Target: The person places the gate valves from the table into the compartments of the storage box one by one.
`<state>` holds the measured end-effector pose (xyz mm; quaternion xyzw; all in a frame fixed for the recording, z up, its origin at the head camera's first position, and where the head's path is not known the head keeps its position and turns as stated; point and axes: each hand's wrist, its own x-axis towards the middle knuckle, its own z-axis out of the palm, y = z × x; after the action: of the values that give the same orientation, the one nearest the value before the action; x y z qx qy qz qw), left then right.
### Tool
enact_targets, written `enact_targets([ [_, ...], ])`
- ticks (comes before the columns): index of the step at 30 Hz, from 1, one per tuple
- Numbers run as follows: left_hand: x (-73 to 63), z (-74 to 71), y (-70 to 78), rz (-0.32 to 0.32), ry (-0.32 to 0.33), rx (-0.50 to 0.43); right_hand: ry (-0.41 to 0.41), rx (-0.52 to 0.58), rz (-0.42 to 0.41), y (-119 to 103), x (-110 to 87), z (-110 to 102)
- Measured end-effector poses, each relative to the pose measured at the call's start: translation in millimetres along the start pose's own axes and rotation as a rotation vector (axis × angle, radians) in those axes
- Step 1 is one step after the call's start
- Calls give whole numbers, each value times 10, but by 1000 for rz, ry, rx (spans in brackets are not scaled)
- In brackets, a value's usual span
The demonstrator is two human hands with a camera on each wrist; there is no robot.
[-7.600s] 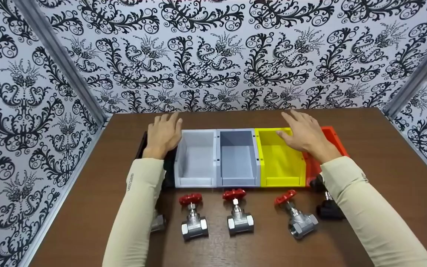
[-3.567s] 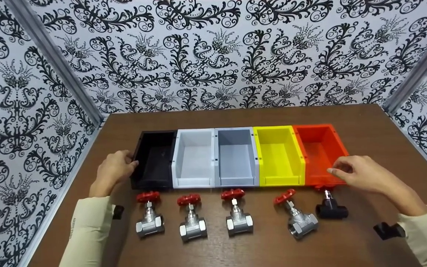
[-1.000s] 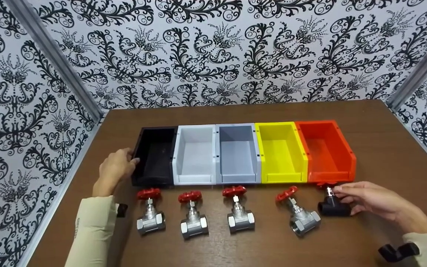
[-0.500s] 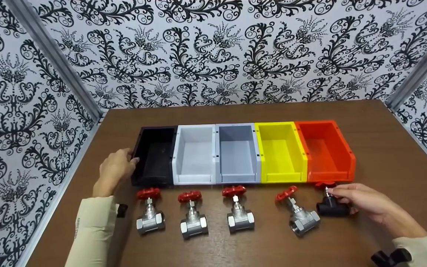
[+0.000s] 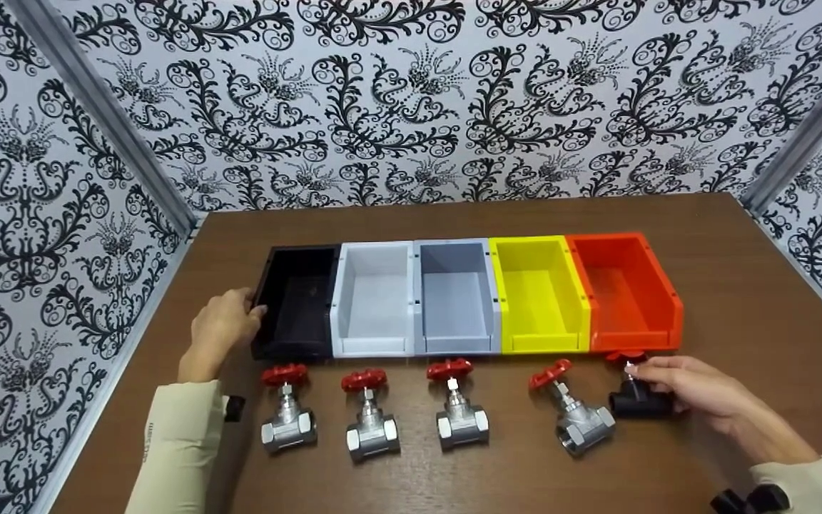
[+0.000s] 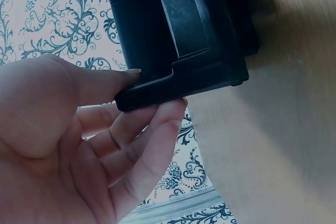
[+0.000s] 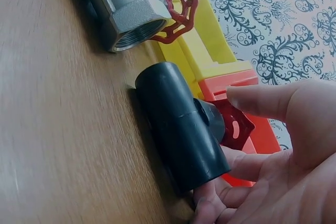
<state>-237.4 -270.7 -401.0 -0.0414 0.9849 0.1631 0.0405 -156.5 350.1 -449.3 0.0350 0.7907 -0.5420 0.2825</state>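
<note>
My left hand (image 5: 224,330) pinches the left side wall of the black bin (image 5: 297,348), thumb over the rim and fingers outside, as the left wrist view shows. My right hand (image 5: 703,389) holds the black valve (image 5: 641,404) at the right end of the row, its thumb at the metal stem and other fingers behind the black body. That valve's red handwheel (image 7: 237,124) lies against the front of the red bin (image 5: 628,341). To its left is a tilted steel valve (image 5: 585,426) with a red handwheel.
Between the black and red bins stand a white bin (image 5: 374,348), a grey bin (image 5: 458,346) and a yellow bin (image 5: 545,345), side by side. Before them on the brown table (image 5: 496,478) are more steel valves (image 5: 462,425). A patterned wall (image 5: 411,107) closes off the back.
Both hands were raised over the bins at first. The left came down to the black bin's side and stayed there. My right went from beside the red bin to the black valve and took hold.
</note>
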Motion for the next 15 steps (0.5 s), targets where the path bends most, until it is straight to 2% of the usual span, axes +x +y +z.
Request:
enact_targets([
  [8,-10,11,-6,17,31,-9,12,20,15,14,-5,31],
  [15,-4,7,-10,16,25,-8,27,24,12,44,-4,37],
])
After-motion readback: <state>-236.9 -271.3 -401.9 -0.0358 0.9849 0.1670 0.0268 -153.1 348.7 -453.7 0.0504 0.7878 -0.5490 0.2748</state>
